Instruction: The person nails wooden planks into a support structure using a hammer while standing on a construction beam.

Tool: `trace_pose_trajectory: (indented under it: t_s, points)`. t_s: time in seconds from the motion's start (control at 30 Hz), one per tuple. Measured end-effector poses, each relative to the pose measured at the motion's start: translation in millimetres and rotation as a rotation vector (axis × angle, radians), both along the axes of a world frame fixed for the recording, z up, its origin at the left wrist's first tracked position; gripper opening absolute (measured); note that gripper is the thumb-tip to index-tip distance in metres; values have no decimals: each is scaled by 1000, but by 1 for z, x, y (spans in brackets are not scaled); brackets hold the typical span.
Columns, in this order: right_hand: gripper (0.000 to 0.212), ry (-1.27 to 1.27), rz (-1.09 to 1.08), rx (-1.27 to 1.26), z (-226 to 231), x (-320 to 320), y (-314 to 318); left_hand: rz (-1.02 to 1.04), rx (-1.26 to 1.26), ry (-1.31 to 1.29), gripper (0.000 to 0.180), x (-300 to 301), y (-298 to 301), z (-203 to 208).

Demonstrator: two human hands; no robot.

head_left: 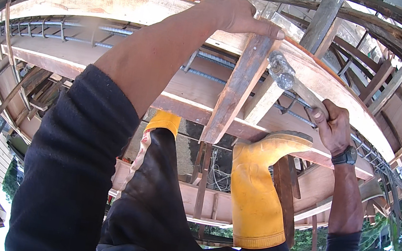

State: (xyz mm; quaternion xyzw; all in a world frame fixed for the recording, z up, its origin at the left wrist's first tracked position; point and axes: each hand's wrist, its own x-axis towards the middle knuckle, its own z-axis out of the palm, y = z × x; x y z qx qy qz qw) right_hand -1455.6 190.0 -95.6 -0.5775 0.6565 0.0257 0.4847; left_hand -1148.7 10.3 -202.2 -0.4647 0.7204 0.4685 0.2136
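My right hand (334,126) is wrapped round the wooden handle of a hammer (303,92). The worn metal hammer head lies over a dark wooden crosspiece (239,92) near its far end. Up at the far formwork board (130,5), my left hand (236,16) grips the top edge. Its thumb stretches across the end of the crosspiece, and the other fingers curl out of sight behind the board. Beside the dark crosspiece sits a shorter, paler wooden block (264,102). Both span the trough between the far board and the near board (182,107).
Steel rebar (209,77) runs along inside the trough. My yellow boot (259,189) is raised against the near board on the right; another yellow boot (164,121) is on the left. Wooden props and beams (321,25) stand beyond. Coiled wire (219,174) lies below.
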Motion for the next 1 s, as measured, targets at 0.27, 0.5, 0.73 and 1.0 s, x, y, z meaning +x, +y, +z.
trace_pose_trajectory:
  t_s: [0.27, 0.5, 0.73, 1.0]
  points:
    - [72, -11, -24, -43, -4, -6, 17, -11, 73, -58, 127, -15, 1, -9]
    - [73, -193, 11, -191, -2, -12, 22, 11, 114, -13, 128, -13, -2, -4]
    - [71, -276, -169, -205, 15, 5, 21, 21, 52, -31, 126, -7, 0, 8]
    - [57, 196, -302, 64, 115, -40, 64, -3, -101, -18, 115, -11, 1, 16]
